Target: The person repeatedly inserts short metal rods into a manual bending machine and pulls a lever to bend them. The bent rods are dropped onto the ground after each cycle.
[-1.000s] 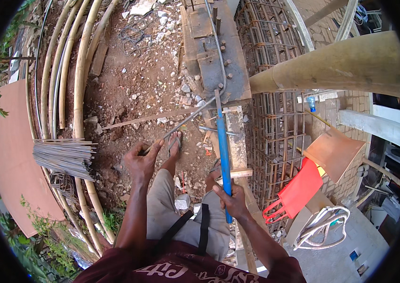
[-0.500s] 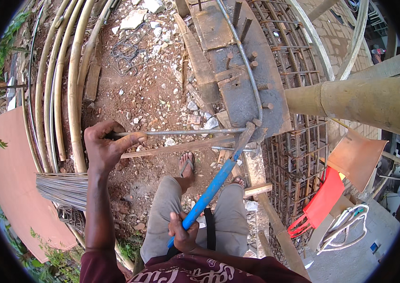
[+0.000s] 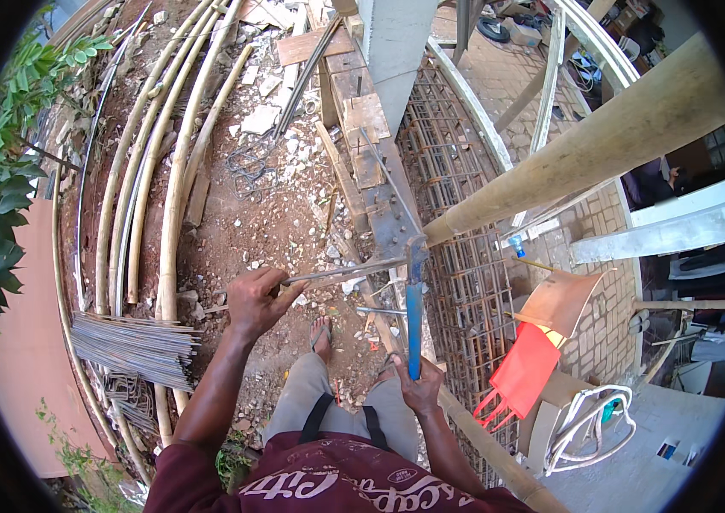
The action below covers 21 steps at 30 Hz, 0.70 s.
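My left hand (image 3: 257, 299) is closed around the end of a thin steel rod (image 3: 332, 273). From there the rod runs right to a bending wrench with a blue handle (image 3: 413, 316). My right hand (image 3: 419, 386) grips the lower end of that handle. The wrench's dark, rusty head (image 3: 415, 249) sits at the near end of a dark plank bench (image 3: 390, 201) with metal pegs. Another length of rod slants along the bench and meets the wrench head, which hides the joint between the two lengths.
Long bamboo poles (image 3: 176, 179) lie at left, beside a bundle of thin rods (image 3: 136, 344). Right of the bench stretches a rusty rebar cage (image 3: 456, 154), crossed by a thick bamboo post (image 3: 584, 141). A red bag (image 3: 512, 374) and coiled white rope (image 3: 589, 432) lie at lower right.
The wrench handle has swung rightward, from slanting across my legs to pointing nearly straight back, with my right hand on it. My left hand still holds the rod. The whole view has shifted.
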{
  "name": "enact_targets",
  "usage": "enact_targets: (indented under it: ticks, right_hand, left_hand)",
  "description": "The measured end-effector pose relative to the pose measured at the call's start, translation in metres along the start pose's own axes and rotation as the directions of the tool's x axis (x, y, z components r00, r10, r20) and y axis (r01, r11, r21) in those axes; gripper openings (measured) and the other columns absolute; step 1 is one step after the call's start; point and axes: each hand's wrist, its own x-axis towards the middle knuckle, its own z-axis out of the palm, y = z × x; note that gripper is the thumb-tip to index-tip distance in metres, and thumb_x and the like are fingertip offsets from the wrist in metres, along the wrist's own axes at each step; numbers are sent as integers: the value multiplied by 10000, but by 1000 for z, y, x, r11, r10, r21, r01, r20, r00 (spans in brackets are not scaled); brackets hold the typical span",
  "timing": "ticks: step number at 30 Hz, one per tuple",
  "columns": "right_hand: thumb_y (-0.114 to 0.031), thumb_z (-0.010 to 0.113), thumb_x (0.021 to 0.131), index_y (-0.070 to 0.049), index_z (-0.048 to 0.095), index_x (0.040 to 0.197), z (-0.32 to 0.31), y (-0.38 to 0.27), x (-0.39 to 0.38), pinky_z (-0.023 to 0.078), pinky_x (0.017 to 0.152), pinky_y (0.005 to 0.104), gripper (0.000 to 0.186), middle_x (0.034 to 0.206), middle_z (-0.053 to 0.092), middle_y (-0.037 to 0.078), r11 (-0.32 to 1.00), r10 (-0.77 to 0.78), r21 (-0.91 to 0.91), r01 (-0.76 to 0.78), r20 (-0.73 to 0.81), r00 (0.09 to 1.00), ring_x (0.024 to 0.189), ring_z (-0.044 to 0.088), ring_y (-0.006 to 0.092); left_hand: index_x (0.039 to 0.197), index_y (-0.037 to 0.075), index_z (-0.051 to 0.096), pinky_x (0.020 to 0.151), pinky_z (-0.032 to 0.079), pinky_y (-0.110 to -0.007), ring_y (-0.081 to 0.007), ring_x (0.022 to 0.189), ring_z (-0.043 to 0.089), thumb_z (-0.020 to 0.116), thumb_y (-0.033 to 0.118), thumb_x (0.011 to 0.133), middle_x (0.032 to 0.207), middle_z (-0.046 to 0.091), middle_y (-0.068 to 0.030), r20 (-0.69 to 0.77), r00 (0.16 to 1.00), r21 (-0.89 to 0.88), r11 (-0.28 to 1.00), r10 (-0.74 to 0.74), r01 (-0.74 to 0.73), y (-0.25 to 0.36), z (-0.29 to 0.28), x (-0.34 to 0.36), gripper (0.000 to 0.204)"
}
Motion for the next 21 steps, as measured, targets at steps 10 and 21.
enact_targets:
  ticks: [10, 21]
  right_hand:
    - [-222, 724, 1041, 9, 537, 1572, -83, -49, 77, 472, 1118, 410, 608, 1389, 643, 176, 937, -329, 95, 336, -78, 941, 1300, 629, 276]
    - [-352, 757, 1037, 20, 750, 1172, -3, 69, 74, 513, 646, 333, 395, 754, 639, 22, 947, 322, 35, -321, -78, 943, 689, 622, 115]
  left_hand:
    - [791, 33, 764, 539, 455, -356, -182, 578, 624, 931, 277, 841, 669, 668, -86, -354, 932, -32, 997, -76, 70, 73, -137, -38, 300]
    - [971, 99, 847, 614, 550, -463, -265, 578, 681, 706, 714, 921, 656, 712, -129, 218, 856, 30, 880, -469, 475, -45, 51, 28, 632]
